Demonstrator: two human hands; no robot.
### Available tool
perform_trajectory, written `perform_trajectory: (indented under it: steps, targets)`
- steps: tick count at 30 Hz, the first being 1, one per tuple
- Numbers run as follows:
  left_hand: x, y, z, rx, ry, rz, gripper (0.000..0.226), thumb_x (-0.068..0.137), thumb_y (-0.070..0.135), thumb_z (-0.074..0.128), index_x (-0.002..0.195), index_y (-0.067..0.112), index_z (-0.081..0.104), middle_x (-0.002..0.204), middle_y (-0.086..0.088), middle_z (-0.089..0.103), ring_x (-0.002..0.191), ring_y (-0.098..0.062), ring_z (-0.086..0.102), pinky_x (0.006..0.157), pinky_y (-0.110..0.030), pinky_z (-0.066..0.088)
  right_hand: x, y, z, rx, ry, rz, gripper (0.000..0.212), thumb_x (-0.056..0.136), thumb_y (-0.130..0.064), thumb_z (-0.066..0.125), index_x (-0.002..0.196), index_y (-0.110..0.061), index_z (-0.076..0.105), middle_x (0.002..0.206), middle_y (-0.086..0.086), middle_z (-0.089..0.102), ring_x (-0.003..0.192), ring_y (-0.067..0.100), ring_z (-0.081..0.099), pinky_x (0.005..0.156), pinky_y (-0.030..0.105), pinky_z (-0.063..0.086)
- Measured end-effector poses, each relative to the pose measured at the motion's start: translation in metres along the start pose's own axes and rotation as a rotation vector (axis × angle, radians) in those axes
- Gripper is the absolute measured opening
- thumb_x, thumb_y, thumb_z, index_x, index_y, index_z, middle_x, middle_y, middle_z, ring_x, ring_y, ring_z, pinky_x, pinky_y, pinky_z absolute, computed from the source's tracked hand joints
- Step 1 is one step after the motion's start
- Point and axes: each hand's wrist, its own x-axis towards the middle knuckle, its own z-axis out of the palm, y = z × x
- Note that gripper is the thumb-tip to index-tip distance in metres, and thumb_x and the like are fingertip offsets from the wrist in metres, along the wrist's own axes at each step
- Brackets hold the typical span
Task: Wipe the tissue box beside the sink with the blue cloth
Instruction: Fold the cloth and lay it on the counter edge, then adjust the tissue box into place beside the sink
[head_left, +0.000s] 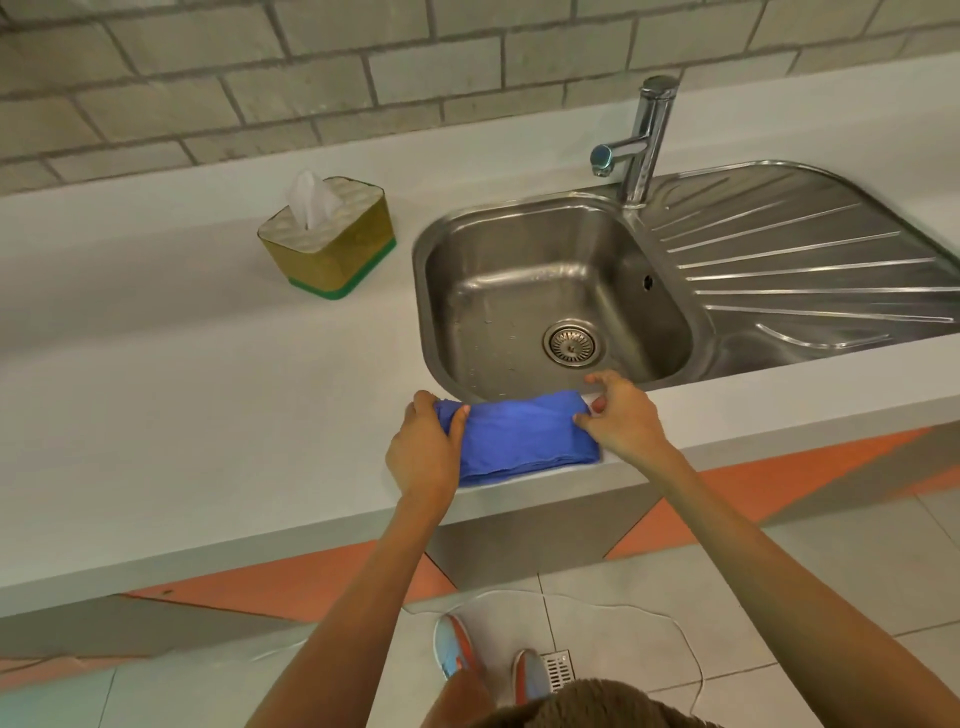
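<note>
A folded blue cloth lies at the counter's front edge, just in front of the sink. My left hand grips its left end, thumb on top. My right hand pinches its right end with the fingertips. The tissue box stands on the counter to the left of the sink, well beyond both hands. It is gold with a green base and a white tissue sticking up from its pale top.
The steel sink has a drain strainer, a ribbed drainboard to its right and a chrome tap behind. The white counter runs left, with a brick wall behind. A thin cord lies on the tiled floor by my shoes.
</note>
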Motion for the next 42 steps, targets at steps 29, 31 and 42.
perform_trajectory:
  steps: [29,31,42]
  targets:
    - [0.135,-0.012,-0.069,-0.662,-0.055,-0.373,0.042,0.097,0.032,0.042,0.132,0.010,0.042,0.140,-0.016,0.047,0.124,-0.034,0.050,0.108,-0.044,0.041,0.088,-0.137,0.028,0.215,-0.123,-0.238,0.041,0.091,-0.025,0.057,0.127,-0.007,0.055,0.122,0.017,0.064,0.111,0.028,0.060,0.097,0.031,0.043]
    - [0.154,-0.020,-0.079,-0.726,-0.061,-0.385,0.042,0.097,0.031,0.043,0.132,0.008,0.041,0.137,-0.017,0.048,0.121,-0.035,0.052,0.106,-0.047,0.043,0.103,-0.157,0.037,0.240,-0.137,-0.212,0.043,0.090,-0.027,0.057,0.127,-0.007,0.055,0.120,0.019,0.064,0.107,0.027,0.060,0.093,0.032,0.044]
    - [0.243,-0.047,-0.098,-0.949,-0.063,-0.521,0.057,0.092,0.033,0.053,0.137,0.005,0.031,0.130,-0.017,0.050,0.094,-0.027,0.052,0.079,-0.035,0.050,0.177,-0.226,0.080,0.409,-0.158,-0.101,0.050,0.089,-0.027,0.059,0.128,0.003,0.051,0.122,0.024,0.061,0.110,0.039,0.061,0.100,0.049,0.046]
